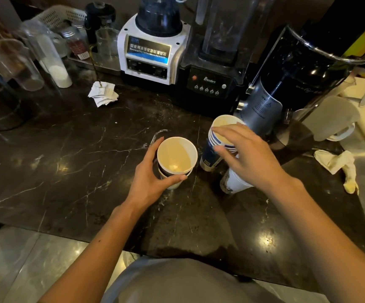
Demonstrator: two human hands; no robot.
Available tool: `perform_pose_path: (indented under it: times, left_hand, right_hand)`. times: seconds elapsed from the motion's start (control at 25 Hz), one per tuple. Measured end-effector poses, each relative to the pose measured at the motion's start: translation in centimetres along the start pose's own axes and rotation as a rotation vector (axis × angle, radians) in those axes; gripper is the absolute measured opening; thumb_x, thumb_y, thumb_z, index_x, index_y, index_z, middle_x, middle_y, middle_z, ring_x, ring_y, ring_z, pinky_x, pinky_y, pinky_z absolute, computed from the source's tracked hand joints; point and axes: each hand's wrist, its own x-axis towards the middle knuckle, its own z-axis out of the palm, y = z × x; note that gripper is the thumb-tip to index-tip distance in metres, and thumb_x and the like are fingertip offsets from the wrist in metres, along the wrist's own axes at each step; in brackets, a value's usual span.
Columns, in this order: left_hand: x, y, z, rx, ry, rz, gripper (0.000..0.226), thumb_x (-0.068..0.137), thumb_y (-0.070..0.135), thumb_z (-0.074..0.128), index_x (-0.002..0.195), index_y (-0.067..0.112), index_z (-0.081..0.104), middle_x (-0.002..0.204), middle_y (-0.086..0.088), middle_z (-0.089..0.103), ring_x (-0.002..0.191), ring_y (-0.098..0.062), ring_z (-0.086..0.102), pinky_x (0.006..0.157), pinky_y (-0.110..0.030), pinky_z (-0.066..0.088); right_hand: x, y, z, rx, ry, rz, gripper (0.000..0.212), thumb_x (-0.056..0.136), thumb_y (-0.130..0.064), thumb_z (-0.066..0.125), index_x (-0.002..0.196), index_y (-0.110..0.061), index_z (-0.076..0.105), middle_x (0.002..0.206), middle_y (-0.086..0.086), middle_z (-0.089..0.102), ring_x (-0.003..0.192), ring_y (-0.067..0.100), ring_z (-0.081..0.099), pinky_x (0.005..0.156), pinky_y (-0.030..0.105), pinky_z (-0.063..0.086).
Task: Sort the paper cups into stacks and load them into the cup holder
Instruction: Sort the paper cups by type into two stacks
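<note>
Item, far left: clear tube (46, 53), leaning, with white cups nested at its foot; by judgement the cup holder, well apart from both hands. Item, centre: left hand (151, 173), fingers and thumb curled round a short stack (177, 156) of paper cups. The stack is upright with its mouth open to the camera, and whether its base rests on the dark marble counter (67, 149) cannot be told. Item, just right of it and not touching: blue stack (210, 154), several rims showing, base on the counter. Its long axis is tilted, mouth up and leaning away to the right. Item: right hand (251, 158), fingers fairly straight and slightly spread, laid over the blue stack's mouth and upper side and gripping nothing; actual contact cannot be told. Item, under that wrist: one white cup (235, 184) on its side, mouth toward the person. Governing relation: the blue stack lies directly beneath the right fingertips, so the right hand is nearer. By judgement, it need only close downward along the tilted axis to take hold.
</note>
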Motion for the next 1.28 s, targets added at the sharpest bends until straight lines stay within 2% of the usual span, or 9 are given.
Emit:
perform_pose_path:
  times: [0.12, 0.2, 0.32, 0.52, 0.76, 0.92, 1.0, 1.12, 1.28]
  left_hand:
    - [0.1, -0.4, -0.1, -0.004, -0.011, 0.026, 0.099, 0.064, 0.031, 0.086, 0.148, 0.021, 0.034, 0.137, 0.021, 0.048, 0.13, 0.001, 0.045, 0.11, -0.026, 0.04]
    - [0.2, -0.6, -0.2, 0.015, -0.016, 0.043, 0.096, 0.066, 0.03, 0.086, 0.147, 0.021, 0.035, 0.134, 0.023, 0.049, 0.128, 0.004, 0.046, 0.104, -0.016, 0.04]
    - [0.3, -0.5, -0.2, 0.015, -0.023, 0.042, 0.096, 0.065, 0.03, 0.086, 0.146, 0.022, 0.035, 0.132, 0.027, 0.048, 0.126, 0.009, 0.046, 0.101, -0.009, 0.038]
    - [0.3, -0.4, 0.7, 0.024, -0.043, 0.057, 0.094, 0.066, 0.032, 0.086, 0.145, 0.024, 0.037, 0.135, 0.019, 0.051, 0.128, 0.002, 0.047, 0.105, -0.017, 0.04]
    - [0.0, -0.9, 0.3, 0.031, -0.028, 0.015, 0.093, 0.065, 0.034, 0.085, 0.143, 0.038, 0.033, 0.133, 0.033, 0.044, 0.13, 0.006, 0.042, 0.103, -0.011, 0.036]
    - [-0.1, -0.6, 2.0, 0.058, -0.095, 0.041, 0.094, 0.066, 0.028, 0.086, 0.143, 0.04, 0.033, 0.131, 0.038, 0.041, 0.13, 0.008, 0.039, 0.105, -0.013, 0.032]
    - [0.0, -0.6, 1.8, 0.042, -0.078, 0.025, 0.094, 0.065, 0.029, 0.086, 0.143, 0.04, 0.033, 0.129, 0.04, 0.04, 0.13, 0.009, 0.038, 0.106, -0.014, 0.031]
    - [0.0, -1.1, 1.2, 0.045, -0.047, 0.024, 0.094, 0.064, 0.033, 0.084, 0.141, 0.042, 0.032, 0.128, 0.039, 0.042, 0.126, 0.015, 0.039, 0.104, -0.011, 0.031]
    - [0.0, -1.0, 1.2, 0.024, -0.035, 0.016, 0.092, 0.066, 0.023, 0.086, 0.14, 0.042, 0.034, 0.128, 0.041, 0.042, 0.124, 0.019, 0.039, 0.099, -0.001, 0.033]
  right_hand:
    - [0.5, -3.5, 1.5, 0.126, -0.15, -0.227, 0.038, 0.096, -0.037, 0.058, 0.129, -0.017, 0.061, 0.124, 0.0, 0.065, 0.118, 0.016, 0.054, 0.108, 0.034, 0.036]
    - [0.6, -4.1, 3.2, 0.112, -0.267, -0.262, 0.03, 0.098, -0.035, 0.055, 0.119, -0.018, 0.068, 0.115, -0.001, 0.069, 0.112, 0.017, 0.059, 0.113, 0.038, 0.035]
    - [0.9, -3.6, 3.8, 0.108, -0.203, -0.269, 0.024, 0.095, -0.023, 0.053, 0.103, -0.015, 0.074, 0.099, 0.001, 0.074, 0.099, 0.02, 0.066, 0.113, 0.038, 0.032]
    - [0.1, -2.9, 3.5, 0.106, -0.114, -0.275, 0.018, 0.093, -0.02, 0.057, 0.098, -0.017, 0.075, 0.094, -0.001, 0.074, 0.093, 0.019, 0.066, 0.113, 0.042, 0.036]
    - [-0.5, -2.6, -3.2, 0.253, 0.436, -0.163, 0.014, 0.092, -0.007, 0.062, 0.098, 0.0, 0.073, 0.089, 0.007, 0.071, 0.086, 0.017, 0.064, 0.108, 0.036, 0.042]
    - [-5.6, -0.4, -10.2, 0.017, 0.663, -0.031, 0.013, 0.096, -0.002, 0.058, 0.098, 0.003, 0.07, 0.092, 0.005, 0.062, 0.092, 0.012, 0.058, 0.104, 0.03, 0.042]
    - [-7.0, 0.9, -10.4, -0.069, 0.671, 0.029, 0.017, 0.097, -0.003, 0.057, 0.096, 0.007, 0.07, 0.091, 0.006, 0.062, 0.093, 0.013, 0.058, 0.106, 0.033, 0.042]
    - [-7.8, 2.8, -8.3, -0.111, 0.586, 0.028, 0.019, 0.096, -0.002, 0.054, 0.093, 0.008, 0.07, 0.086, 0.019, 0.069, 0.088, 0.031, 0.062, 0.106, 0.038, 0.043]
    - [-8.5, 4.6, -3.6, -0.111, 0.241, 0.06, 0.02, 0.093, -0.011, 0.055, 0.098, -0.004, 0.073, 0.093, 0.011, 0.072, 0.092, 0.03, 0.064, 0.104, 0.045, 0.044]
